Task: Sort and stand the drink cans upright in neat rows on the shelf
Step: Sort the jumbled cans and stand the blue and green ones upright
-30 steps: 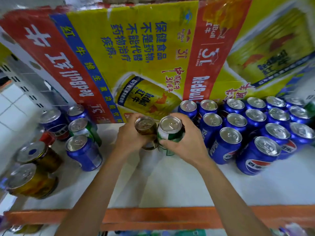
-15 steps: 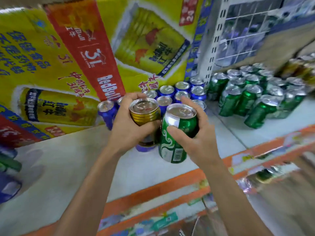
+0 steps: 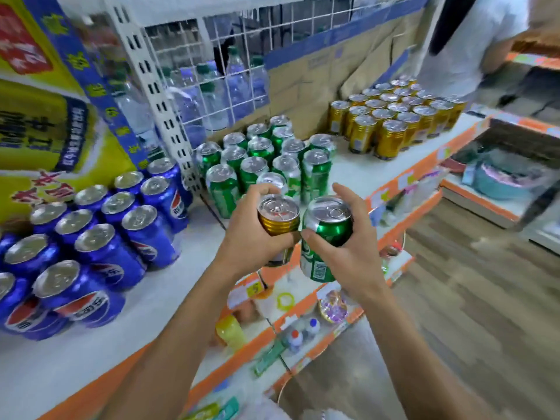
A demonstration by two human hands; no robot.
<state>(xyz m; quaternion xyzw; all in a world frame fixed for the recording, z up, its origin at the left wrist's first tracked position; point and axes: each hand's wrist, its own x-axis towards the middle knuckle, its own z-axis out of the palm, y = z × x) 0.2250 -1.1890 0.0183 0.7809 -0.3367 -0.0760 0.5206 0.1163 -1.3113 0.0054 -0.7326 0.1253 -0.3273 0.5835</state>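
Currently, both hands are loaded, one can each. The left hand (image 3: 247,241) grips a gold can (image 3: 278,219): its fingers (image 3: 260,190) curl over the far side up to the rim, and the thumb crosses the near side below the ribbed band. The right hand (image 3: 348,256) grips a green can (image 3: 325,234): the thumb presses the left wall, and the fingers wrap the right side, one fingertip rising just past the rim. Both cans are upright, lids up, side by side; whether they touch cannot be told. They are held in the air above the front edge of the white shelf (image 3: 188,268), just in front of the green can group.

On the shelf, three sorted groups stand upright in rows:
- blue Pepsi cans (image 3: 100,237), at the left;
- green cans (image 3: 260,159), in the middle, beside the perforated upright (image 3: 151,95);
- gold cans (image 3: 391,122), at the far right, well apart from the hands.
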